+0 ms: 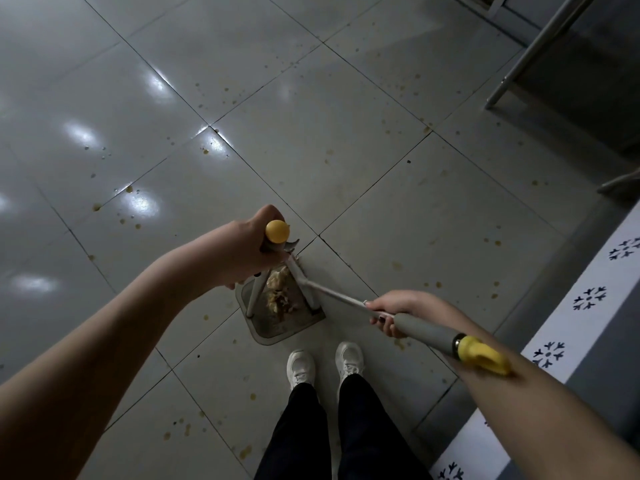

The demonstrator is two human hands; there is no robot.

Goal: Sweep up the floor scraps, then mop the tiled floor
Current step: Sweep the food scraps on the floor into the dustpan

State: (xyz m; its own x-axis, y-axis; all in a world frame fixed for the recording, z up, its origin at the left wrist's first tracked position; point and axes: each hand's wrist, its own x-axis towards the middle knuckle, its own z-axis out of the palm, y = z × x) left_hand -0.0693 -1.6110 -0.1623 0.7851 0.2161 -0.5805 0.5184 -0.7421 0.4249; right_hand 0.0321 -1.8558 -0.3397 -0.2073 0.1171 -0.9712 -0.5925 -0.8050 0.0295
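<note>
Yellow plastic caps the top of the dustpan handle (277, 231), and the left hand (249, 251) grips this handle just under the cap, with the fingers curled round it and the forearm reaching in from the lower left. The right hand (391, 313) is clamped on the broom handle (426, 332) where the thin metal shaft meets the thick grey grip. Its fingers are wrapped under the shaft and one dark-painted nail shows. The yellow end piece (483, 355) of the broom lies against the right forearm. The shaft runs slantwise up and to the left, down to the dustpan; the broom head itself I cannot make out clearly. The grey dustpan (294, 323) sits on the tiled floor (311, 133) just in front of two white shoes (301, 367), between the two hands. Inside it lies a heap of pale beige and brown scraps (278, 292), between the two arms of the handle fork. Many small brownish spots (129, 189) are scattered on the tiles around. A metal leg (540, 46) stands at the upper right, and a white strip with black patterns (554, 351) runs along the right edge.
</note>
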